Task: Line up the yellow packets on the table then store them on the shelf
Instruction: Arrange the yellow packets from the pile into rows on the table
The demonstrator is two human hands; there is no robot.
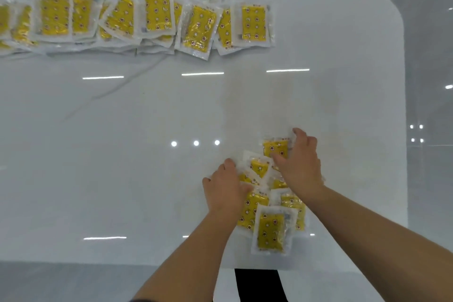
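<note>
Yellow packets, each sealed in a clear wrapper with a white border and printed with small star and round marks, lie in 2 groups on a glossy white table (122, 154).

Group 1: a loose pile (255, 203) at the near right of the table, close to its front edge. The packets overlap at mixed angles. The nearest packet (270, 231) lies flat on top of its neighbours, roughly upright to the viewer. The far packet (275, 148) sits at the far end of the pile.

Right hand (300, 167): palm down over the far right of the pile. Its fingers curve round the far right corner of the far packet, and the thumb lies on that packet's face, so the hand has hold of it.

Left hand (224, 189): palm down on the pile's left side, thumb resting on a packet. Its fingers are bent downward and hidden, so I cannot tell whether they grip anything.

Group 2: a row (157, 13) of overlapping packets along the far edge of the table, running from the left border to past the middle, well apart from the pile. Several are tilted, and more lie beneath them.

A black object (258, 284) shows at the table's near edge. Ceiling lights reflect in the tabletop.
</note>
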